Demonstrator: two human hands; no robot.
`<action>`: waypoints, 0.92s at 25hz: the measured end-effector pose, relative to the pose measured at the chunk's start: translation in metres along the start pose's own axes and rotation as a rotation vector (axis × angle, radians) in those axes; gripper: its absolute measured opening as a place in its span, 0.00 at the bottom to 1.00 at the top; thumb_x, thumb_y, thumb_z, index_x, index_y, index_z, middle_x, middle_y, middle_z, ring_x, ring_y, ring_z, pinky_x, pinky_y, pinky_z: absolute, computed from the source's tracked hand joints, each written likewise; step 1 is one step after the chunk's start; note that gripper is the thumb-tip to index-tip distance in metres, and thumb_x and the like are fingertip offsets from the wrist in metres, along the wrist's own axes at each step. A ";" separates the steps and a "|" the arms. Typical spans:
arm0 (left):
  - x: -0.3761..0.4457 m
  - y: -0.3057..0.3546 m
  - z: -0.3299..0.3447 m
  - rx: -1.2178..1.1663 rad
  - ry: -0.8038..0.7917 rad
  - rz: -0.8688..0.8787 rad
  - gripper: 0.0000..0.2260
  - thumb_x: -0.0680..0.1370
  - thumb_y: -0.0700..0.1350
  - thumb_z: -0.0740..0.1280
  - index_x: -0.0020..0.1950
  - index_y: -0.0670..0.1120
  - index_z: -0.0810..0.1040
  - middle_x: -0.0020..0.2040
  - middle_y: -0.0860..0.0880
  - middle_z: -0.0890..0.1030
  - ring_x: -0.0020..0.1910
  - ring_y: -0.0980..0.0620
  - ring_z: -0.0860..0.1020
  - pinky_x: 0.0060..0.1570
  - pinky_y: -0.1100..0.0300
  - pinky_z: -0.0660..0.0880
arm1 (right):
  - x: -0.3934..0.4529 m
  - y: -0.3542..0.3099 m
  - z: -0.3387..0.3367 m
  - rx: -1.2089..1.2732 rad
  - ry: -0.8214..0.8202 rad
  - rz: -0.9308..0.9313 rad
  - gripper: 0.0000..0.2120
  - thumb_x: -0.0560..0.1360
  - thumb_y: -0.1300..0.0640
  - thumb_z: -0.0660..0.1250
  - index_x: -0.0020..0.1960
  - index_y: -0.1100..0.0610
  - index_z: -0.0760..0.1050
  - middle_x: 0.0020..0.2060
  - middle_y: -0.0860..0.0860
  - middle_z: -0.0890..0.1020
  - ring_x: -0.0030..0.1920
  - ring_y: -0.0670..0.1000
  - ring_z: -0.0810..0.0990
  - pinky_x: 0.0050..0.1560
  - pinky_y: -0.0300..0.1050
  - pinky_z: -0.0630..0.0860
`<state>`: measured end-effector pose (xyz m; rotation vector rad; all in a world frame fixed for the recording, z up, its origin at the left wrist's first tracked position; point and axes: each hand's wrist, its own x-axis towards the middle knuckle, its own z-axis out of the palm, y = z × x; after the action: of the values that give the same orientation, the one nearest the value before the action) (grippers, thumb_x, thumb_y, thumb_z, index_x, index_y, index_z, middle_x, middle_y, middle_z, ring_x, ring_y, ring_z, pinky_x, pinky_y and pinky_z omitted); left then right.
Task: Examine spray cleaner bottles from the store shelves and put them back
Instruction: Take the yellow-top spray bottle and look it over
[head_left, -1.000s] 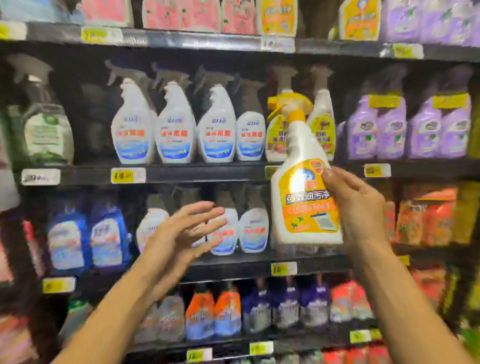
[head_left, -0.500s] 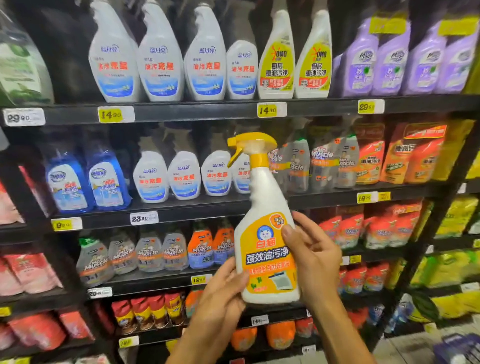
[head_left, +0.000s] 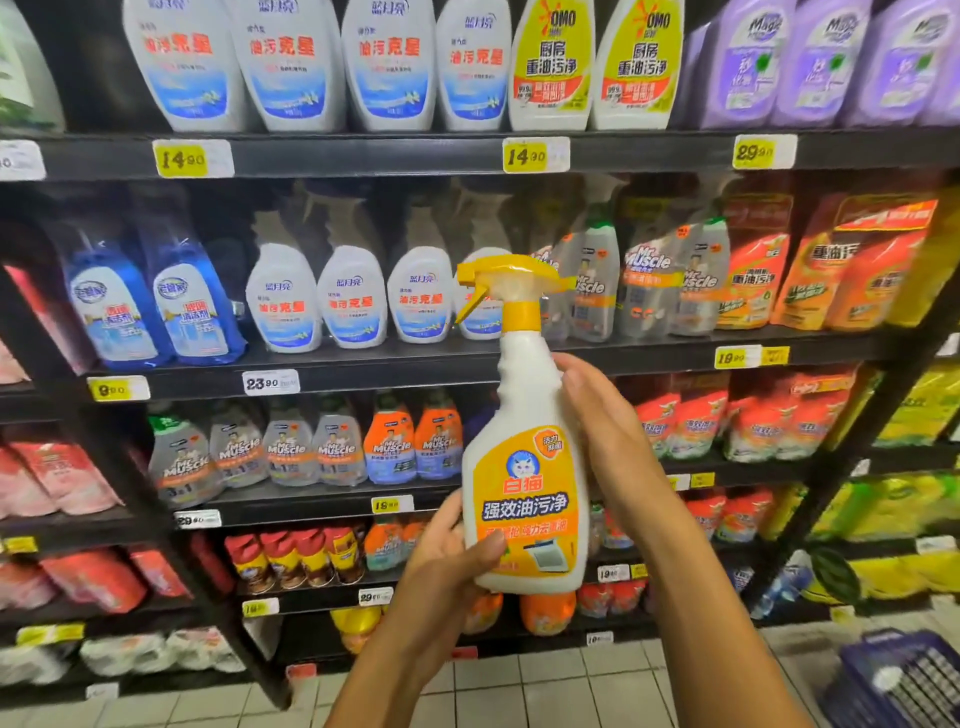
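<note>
A white spray cleaner bottle (head_left: 524, 467) with a yellow trigger head and an orange-yellow label stands upright in front of the shelves, label facing me. My left hand (head_left: 449, 561) cups its bottom left corner, thumb on the label. My right hand (head_left: 602, 421) wraps the bottle's right side at the shoulder. Both hands hold it away from the shelf.
Black store shelves (head_left: 363, 156) carry rows of white, blue, purple and orange cleaner bottles and refill pouches, with yellow price tags (head_left: 535, 155) along the edges. A tiled floor (head_left: 545, 686) lies below. A dark blue shopping basket (head_left: 904, 680) sits at the lower right.
The bottle has come down from the upper shelf toward me. My left hand, free a second ago, now holds its base. The view has tilted downward.
</note>
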<state>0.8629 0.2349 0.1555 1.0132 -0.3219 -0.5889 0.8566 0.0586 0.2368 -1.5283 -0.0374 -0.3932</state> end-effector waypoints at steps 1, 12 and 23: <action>0.001 -0.003 0.002 0.010 0.000 -0.002 0.38 0.64 0.46 0.81 0.71 0.46 0.70 0.63 0.39 0.80 0.62 0.38 0.78 0.54 0.49 0.79 | 0.001 -0.001 -0.001 0.020 -0.024 0.018 0.17 0.76 0.37 0.63 0.60 0.43 0.78 0.53 0.46 0.86 0.51 0.48 0.85 0.49 0.44 0.82; 0.005 -0.013 0.006 0.181 -0.039 0.095 0.30 0.70 0.46 0.78 0.69 0.51 0.71 0.65 0.43 0.79 0.64 0.42 0.78 0.56 0.52 0.79 | -0.011 0.017 -0.005 0.022 0.056 -0.190 0.12 0.75 0.38 0.65 0.50 0.44 0.80 0.43 0.53 0.87 0.41 0.50 0.86 0.38 0.41 0.80; 0.008 0.001 0.024 0.247 0.007 0.082 0.15 0.71 0.46 0.75 0.57 0.53 0.81 0.57 0.45 0.84 0.54 0.44 0.83 0.46 0.57 0.81 | 0.011 0.007 -0.023 0.233 0.054 0.201 0.16 0.78 0.45 0.67 0.57 0.57 0.78 0.51 0.64 0.85 0.47 0.60 0.85 0.50 0.58 0.82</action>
<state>0.8569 0.2137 0.1686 1.2326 -0.4356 -0.4783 0.8636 0.0331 0.2322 -1.2773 0.1094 -0.2595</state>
